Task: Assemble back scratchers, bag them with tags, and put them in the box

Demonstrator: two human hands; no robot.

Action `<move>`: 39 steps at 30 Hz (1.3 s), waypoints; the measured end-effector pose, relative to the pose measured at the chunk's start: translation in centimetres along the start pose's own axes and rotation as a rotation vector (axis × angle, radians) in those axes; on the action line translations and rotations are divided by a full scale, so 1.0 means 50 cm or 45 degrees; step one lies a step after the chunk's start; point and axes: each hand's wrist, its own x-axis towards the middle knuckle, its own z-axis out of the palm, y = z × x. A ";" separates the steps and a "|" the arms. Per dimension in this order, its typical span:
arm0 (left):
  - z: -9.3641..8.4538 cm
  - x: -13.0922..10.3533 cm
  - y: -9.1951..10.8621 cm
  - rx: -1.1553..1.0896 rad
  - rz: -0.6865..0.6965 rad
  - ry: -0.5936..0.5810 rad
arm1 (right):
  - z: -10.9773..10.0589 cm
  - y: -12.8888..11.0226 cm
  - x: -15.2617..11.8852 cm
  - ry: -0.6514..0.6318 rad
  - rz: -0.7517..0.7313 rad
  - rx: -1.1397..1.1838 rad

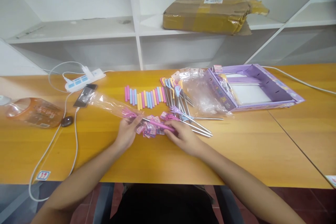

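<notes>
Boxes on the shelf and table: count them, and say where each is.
2: a taped cardboard box on the shelf and an open purple box on the table, toward the right.

We read "39", the second digit less certain, in red on a blue-framed sticker [43,175] at the front left edge of the surface [183,168]. Pale lettering on the orange bottle [36,112] is too blurred for us to transcribe. We likewise cannot resolve print on the carton [204,15]'s white label [213,0] or the small cards [150,129].
</notes>
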 end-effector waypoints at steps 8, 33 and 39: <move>-0.011 0.019 0.018 -0.049 -0.100 -0.074 | 0.000 0.028 -0.001 -0.102 -0.103 0.330; -0.002 -0.028 -0.017 0.444 -0.129 -0.588 | 0.022 0.039 -0.015 -0.178 -0.268 0.218; 0.002 -0.028 -0.012 0.291 -0.183 -0.665 | 0.009 0.022 -0.012 -0.007 -0.649 -0.114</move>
